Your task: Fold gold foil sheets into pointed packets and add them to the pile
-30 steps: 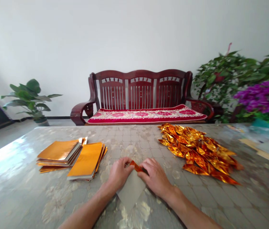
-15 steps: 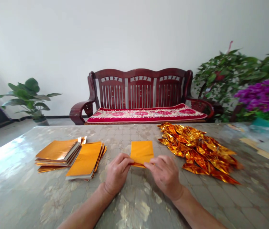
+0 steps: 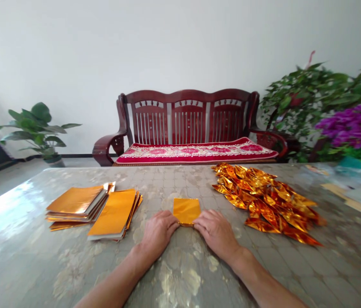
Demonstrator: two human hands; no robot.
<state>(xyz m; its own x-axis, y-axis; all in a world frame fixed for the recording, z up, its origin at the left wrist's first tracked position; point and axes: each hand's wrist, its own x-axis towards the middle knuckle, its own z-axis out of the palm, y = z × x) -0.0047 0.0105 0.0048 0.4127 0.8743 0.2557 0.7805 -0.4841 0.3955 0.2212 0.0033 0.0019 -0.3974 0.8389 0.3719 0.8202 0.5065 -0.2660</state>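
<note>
The wooden settee (image 3: 188, 96) serves as the landmark here. In front of its middle, on the near part of the bench (image 3: 80, 267), lies a gold foil paper sheet (image 3: 186, 209), its foil face up and its near edge between the two hands. The left hand (image 3: 159, 231) has its grip closed in a pinch on the sheet's near left corner, and the right hand (image 3: 216, 233) pinches the near right corner in the same way (how the fingertips sit underneath is hidden). In front of the settee's left end, two stacks of foil paper rest on the bench just beside each other: a left stack (image 3: 73, 201) and a right stack (image 3: 114, 211), both topped with gold sheets and showing pale edges below. In front of the settee's right half spreads a heap of folded foil pieces (image 3: 263, 201), shiny and pointed at the ends, apart from the right hand. Beyond the settee's right end, crumpled teal plastic (image 3: 358, 164) lies near purple flowers (image 3: 350, 124) and a leafy green plant (image 3: 295, 94). A broad-leaved potted plant (image 3: 37, 128) stands left of the settee, whose seat bears a red floral cover (image 3: 196, 150).
</note>
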